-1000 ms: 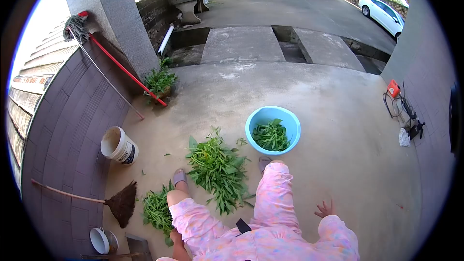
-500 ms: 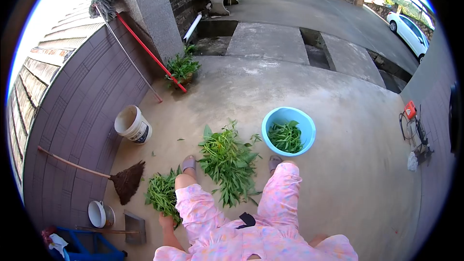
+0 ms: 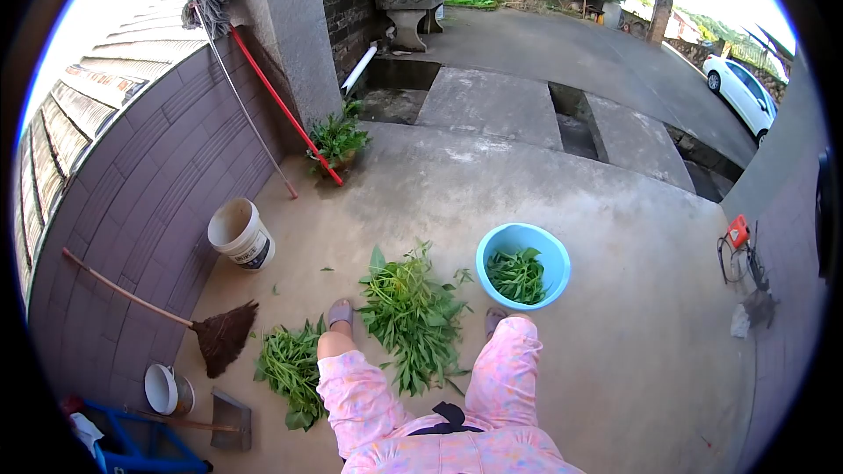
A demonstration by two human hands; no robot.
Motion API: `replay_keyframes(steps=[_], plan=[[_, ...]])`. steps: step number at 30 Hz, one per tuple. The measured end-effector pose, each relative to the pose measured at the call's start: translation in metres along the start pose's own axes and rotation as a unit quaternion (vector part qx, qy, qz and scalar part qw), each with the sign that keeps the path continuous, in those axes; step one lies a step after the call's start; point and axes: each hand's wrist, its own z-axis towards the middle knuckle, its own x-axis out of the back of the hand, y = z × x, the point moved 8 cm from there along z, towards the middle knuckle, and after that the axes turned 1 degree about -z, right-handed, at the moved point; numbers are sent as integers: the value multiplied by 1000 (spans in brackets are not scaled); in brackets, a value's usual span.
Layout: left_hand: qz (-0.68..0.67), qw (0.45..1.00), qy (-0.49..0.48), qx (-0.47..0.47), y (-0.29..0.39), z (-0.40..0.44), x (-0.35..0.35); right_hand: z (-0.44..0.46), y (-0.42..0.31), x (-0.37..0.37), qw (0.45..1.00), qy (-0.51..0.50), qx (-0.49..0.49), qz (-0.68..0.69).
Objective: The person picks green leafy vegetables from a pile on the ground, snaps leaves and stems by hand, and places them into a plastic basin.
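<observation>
Neither of my hands shows in the head view now. A large heap of leafy green stems [image 3: 411,320] lies on the concrete floor between my feet. To its left, beside my left leg, is a smaller pile of leafy greens [image 3: 294,375]. A light blue plastic basin [image 3: 559,252] stands by my right foot, with picked green leaves [image 3: 516,276] in its bottom. My knees in pink patterned trousers [image 3: 360,395] are spread on either side of the large heap.
On the left are a white bucket [image 3: 241,235], a broom [image 3: 225,333], a small white pail [image 3: 169,389], a dustpan [image 3: 231,421] and a blue frame [image 3: 145,443]. Two mops [image 3: 281,105] lean by a pillar. Cables and a red item [image 3: 738,230] lie at the right wall.
My left hand, earlier at the smaller pile, has gone out of view, as have my forearms. The view has tilted up a little. Both piles and the basin stay in place.
</observation>
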Motion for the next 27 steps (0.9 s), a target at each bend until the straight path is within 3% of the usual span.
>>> replay_keyframes(steps=[2, 7, 9, 10, 11, 12, 13, 14, 15, 16, 17, 18, 20, 21, 22, 24, 25, 27], plan=[[-16, 1000, -2, 17, 0, -7, 6, 72, 12, -26, 995, -92, -9, 23], [-130, 987, -12, 98, 5, -22, 34, -32, -8, -1, 998, -38, 48, -17], [-163, 979, 0, 119, 4, -43, 55, -35, -17, 6, 998, -16, 60, -19], [-245, 951, 37, 185, -17, -75, 82, -28, 0, 2, 998, -1, 65, -20], [-369, 882, 119, 266, -52, -125, 120, -15, 42, -2, 998, 34, 58, 1], [-500, 769, 239, 318, -88, -196, 179, 3, 109, -6, 994, 86, 27, 70], [-606, 641, 350, 315, -108, -256, 237, 6, 194, -6, 956, 171, -32, 235], [-686, 530, 417, 272, -104, -289, 282, 8, 273, -5, 757, 286, -26, 587], [-758, 450, 421, 213, -82, -291, 311, -1, 305, 4, 484, 356, 64, 797], [-824, 398, 370, 159, -39, -266, 332, -7, 294, 23, 356, 347, 151, 854], [-881, 362, 282, 112, 27, -225, 344, -22, 245, 49, 329, 291, 226, 869], [-922, 334, 180, 81, 84, -192, 349, -93, 110, 72, 323, 181, 288, 883], [-954, 293, 58, 7, 213, -175, 397, -164, -56, 68, 478, 6, 357, 803], [-958, 284, 0, -39, 263, -181, 421, -196, -107, 56, 547, -34, 392, 739], [-954, 282, -32, -100, 301, -196, 447, -221, -141, 44, 596, -65, 417, 684], [-938, 284, -73, -186, 341, -239, 490, -269, -169, 30, 628, -106, 458, 621], [-930, 287, -84, -214, 348, -260, 508, -286, -162, 32, 625, -103, 461, 621], [-896, 314, -73, -304, 328, -294, 539, -313, -138, 24, 591, -241, 375, 673]])
